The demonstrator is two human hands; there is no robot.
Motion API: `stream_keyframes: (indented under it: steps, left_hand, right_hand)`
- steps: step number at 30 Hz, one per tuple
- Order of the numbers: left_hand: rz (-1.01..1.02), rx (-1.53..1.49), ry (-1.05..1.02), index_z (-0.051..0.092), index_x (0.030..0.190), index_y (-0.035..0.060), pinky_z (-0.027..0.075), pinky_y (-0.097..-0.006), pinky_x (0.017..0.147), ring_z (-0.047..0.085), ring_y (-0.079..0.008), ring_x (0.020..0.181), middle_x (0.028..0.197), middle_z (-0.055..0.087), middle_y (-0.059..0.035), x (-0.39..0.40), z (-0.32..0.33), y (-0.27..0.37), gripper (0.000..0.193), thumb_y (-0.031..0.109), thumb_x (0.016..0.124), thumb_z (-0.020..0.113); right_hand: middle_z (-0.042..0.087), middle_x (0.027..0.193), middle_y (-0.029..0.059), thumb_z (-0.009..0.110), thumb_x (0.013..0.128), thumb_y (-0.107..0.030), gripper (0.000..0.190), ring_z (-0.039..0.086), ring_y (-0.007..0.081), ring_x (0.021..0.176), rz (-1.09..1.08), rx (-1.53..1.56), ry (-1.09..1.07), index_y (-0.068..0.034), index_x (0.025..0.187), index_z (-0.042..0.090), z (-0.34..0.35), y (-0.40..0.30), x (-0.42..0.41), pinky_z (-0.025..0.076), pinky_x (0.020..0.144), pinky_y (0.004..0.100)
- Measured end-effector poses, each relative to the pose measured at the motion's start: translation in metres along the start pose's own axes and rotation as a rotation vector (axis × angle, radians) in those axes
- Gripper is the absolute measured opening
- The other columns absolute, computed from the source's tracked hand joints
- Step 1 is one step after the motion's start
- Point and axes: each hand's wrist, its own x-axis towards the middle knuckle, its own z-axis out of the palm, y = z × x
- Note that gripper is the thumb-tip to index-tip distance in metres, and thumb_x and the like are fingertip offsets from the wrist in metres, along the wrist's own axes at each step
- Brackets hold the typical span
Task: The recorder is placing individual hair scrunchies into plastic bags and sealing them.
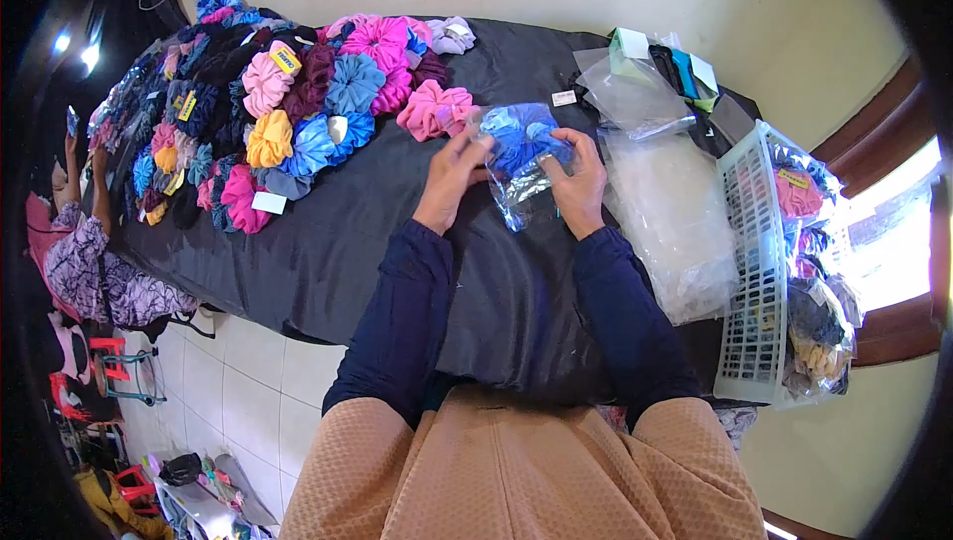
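Observation:
Between my hands is a clear plastic bag (514, 190) with blue scrunchies (514, 139) inside. My left hand (453, 179) grips the bag's left side, thumb on top. On its right side, my right hand (577, 179) pinches the plastic between thumb and fingers. The bag's shiny lower end hangs towards me over the black table cover (491, 272). Just beyond my left hand lie pink scrunchies (432, 110). To the right of my right hand is a stack of clear plastic bags (663, 220).
A large heap of coloured scrunchies (320, 93), some tagged, covers the table's left part. At right stands a white plastic basket (752, 272) of bagged scrunchies. A small white label (563, 98) lies behind the bag. Another person (112, 264) is at the far left.

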Motion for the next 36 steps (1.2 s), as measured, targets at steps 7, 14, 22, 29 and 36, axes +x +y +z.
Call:
stream_keyframes:
  steps: [7, 14, 22, 29, 36]
  left_hand:
    - [0.017, -0.113, 0.216, 0.063, 0.098, 0.0046, 0.048, -0.0221, 0.067, 0.060, -0.0087, 0.074, 0.084, 0.064, -0.0002, 0.007, -0.023, -0.004, 0.024, 0.027, 0.092, 0.056]
    - [0.045, -0.131, 0.275, 0.064, 0.089, 0.0068, 0.046, -0.0210, 0.061, 0.056, -0.0062, 0.064, 0.077, 0.062, 0.0015, 0.010, -0.028, -0.010, 0.016, 0.022, 0.089, 0.061]
    - [0.062, -0.042, 0.341, 0.064, 0.088, 0.0068, 0.045, -0.0202, 0.059, 0.054, -0.0057, 0.061, 0.071, 0.059, 0.0033, 0.014, -0.042, -0.012, 0.017, 0.023, 0.086, 0.065]
    - [0.068, -0.069, 0.326, 0.063, 0.086, 0.0084, 0.045, -0.0207, 0.060, 0.054, -0.0058, 0.063, 0.073, 0.059, 0.0031, 0.016, -0.051, -0.014, 0.016, 0.024, 0.087, 0.064]
    - [-0.008, -0.247, 0.243, 0.060, 0.095, 0.0093, 0.046, -0.0214, 0.066, 0.059, -0.0071, 0.076, 0.086, 0.063, 0.0019, 0.010, -0.034, -0.003, 0.018, 0.026, 0.093, 0.055]
  right_hand:
    - [0.057, 0.102, 0.0055, 0.063, 0.071, 0.008, 0.035, 0.055, 0.0148, 0.097, 0.011, -0.006, -0.124, -0.001, 0.104, 0.057, -0.001, -0.007, -0.001, 0.042, 0.087, 0.0262]
    - [0.059, 0.098, 0.0087, 0.066, 0.066, 0.007, 0.036, 0.059, 0.0231, 0.092, -0.051, -0.073, -0.122, -0.005, 0.100, 0.059, -0.003, -0.011, -0.001, 0.045, 0.080, 0.0306]
    - [0.059, 0.099, 0.0093, 0.066, 0.067, 0.006, 0.035, 0.059, 0.0237, 0.093, -0.031, -0.075, -0.161, -0.004, 0.099, 0.059, -0.001, -0.013, -0.002, 0.045, 0.081, 0.0307]
    - [0.059, 0.100, 0.0091, 0.064, 0.068, 0.004, 0.032, 0.060, 0.0233, 0.093, -0.062, -0.080, -0.169, -0.004, 0.098, 0.060, 0.001, -0.016, -0.002, 0.046, 0.081, 0.0305]
    - [0.060, 0.101, 0.0081, 0.062, 0.068, 0.004, 0.031, 0.059, 0.0204, 0.093, -0.040, -0.008, -0.146, -0.004, 0.098, 0.060, 0.001, -0.012, -0.002, 0.046, 0.080, 0.0295]
